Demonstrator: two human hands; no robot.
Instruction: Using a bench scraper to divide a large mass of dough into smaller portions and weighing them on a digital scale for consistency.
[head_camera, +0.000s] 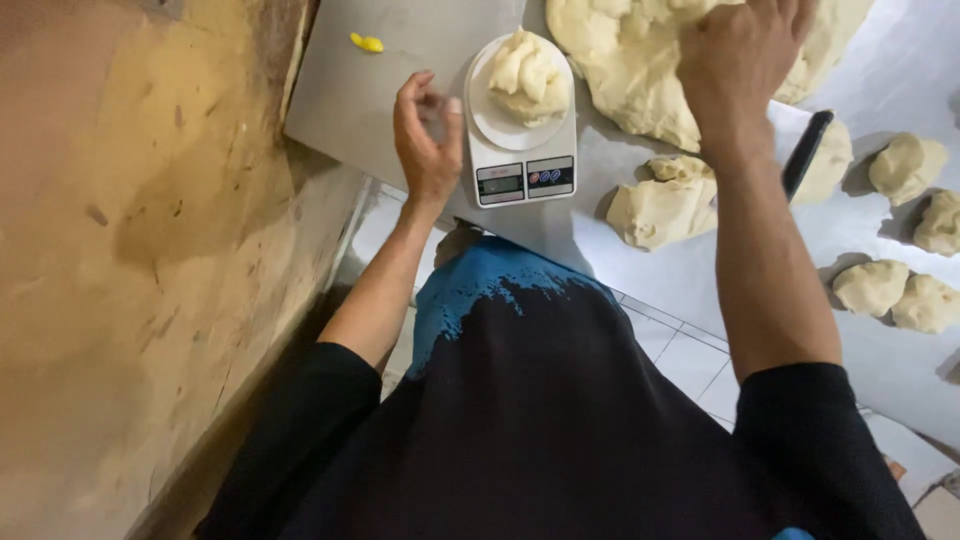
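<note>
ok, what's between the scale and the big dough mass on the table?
Head view: only bare steel table separates the white kitchen scale from the big dough mass; nothing else lies in that narrow strip.

**Hidden and cut off around the scale**

The scale's (520, 140) display is too small to tell. Beyond the scale, the big dough mass (640, 70) runs past the top edge, and the right hand (735, 60) covers part of it, fingertips cut off there. Right of the scale, a dark handle (806, 152) hides part of one dough lump (830, 160).
</note>
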